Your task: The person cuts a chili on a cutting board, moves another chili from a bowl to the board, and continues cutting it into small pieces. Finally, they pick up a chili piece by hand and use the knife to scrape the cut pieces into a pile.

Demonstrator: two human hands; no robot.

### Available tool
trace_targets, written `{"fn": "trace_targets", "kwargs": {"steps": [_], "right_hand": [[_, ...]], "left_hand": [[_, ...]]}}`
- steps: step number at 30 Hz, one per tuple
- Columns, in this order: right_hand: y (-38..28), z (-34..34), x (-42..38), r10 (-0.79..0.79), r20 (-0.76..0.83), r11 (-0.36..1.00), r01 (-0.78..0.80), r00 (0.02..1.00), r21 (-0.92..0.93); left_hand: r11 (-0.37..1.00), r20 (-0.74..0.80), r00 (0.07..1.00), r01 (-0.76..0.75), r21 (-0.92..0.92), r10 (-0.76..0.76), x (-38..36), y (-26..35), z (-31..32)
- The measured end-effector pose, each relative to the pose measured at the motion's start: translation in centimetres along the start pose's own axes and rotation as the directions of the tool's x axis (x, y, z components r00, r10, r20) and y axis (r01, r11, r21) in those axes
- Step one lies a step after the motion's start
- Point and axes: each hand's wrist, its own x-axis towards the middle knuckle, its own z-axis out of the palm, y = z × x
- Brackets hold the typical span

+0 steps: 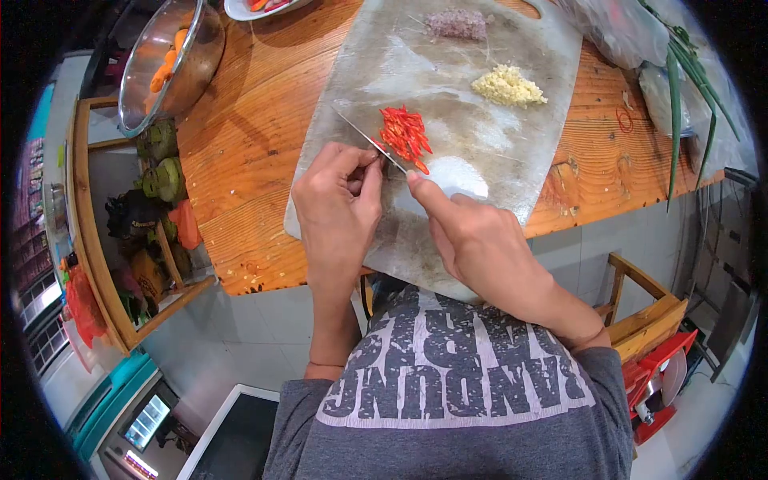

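Observation:
My right hand (pixel 484 248) grips a knife (pixel 358 126), its thin blade slanting up and left over the cutting board (pixel 384 256). Against the near side of the blade, my left hand (pixel 336 204) is closed in a pinch, fingertips bent inward. Whatever sits between those fingertips is hidden. Just beyond the blade lies a small heap of sliced red chili (pixel 405 134), with some slices touching the knife. Farther up the board are a mound of minced garlic (pixel 509 86) and a patch of finely chopped purplish pieces (pixel 457 24), possibly shallot.
A metal bowl (pixel 204 68) with orange pieces, perhaps carrot, stands at the table's left edge. Beside it is part of a white plate (pixel 268 10). Plastic bags (pixel 620 32) and green onion stalks (pixel 696 68) lie at the right. The wooden table (pixel 248 160) ends near my body.

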Motion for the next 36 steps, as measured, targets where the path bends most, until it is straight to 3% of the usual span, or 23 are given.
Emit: {"fn": "trace_targets", "kwargs": {"steps": [8, 11, 17, 26, 36], "right_hand": [[0.7, -1.4, -3.6, 0.102, 0.057, 0.993, -0.105, 0.993, 0.055], [1.6, -2.7, -3.5, 0.15, 0.096, 0.945, -0.171, 0.984, 0.279], [1.4, -2.4, -2.7, 0.018, -0.054, 0.977, -0.006, 0.998, 0.213], [1.1, -1.8, -2.7, 0.042, 0.006, 0.976, -0.042, 0.999, 0.213], [0.7, 0.1, -0.3, 0.019, 0.026, 0.997, -0.021, 0.999, 0.071]], "left_hand": [[0.999, -0.042, 0.999, -0.004, -0.051, 0.002, -0.1, -0.2, 0.4], [0.999, -0.033, 0.999, 0.022, -0.035, -0.024, -0.1, 0.0, 0.3], [0.999, -0.043, 0.999, 0.021, -0.045, -0.023, -0.2, 0.0, 0.3], [0.998, -0.022, 0.999, 0.024, -0.053, -0.026, -0.1, 0.1, 0.2], [0.999, 0.009, 0.999, -0.047, -0.003, 0.047, 0.2, 0.5, -0.2]]}}
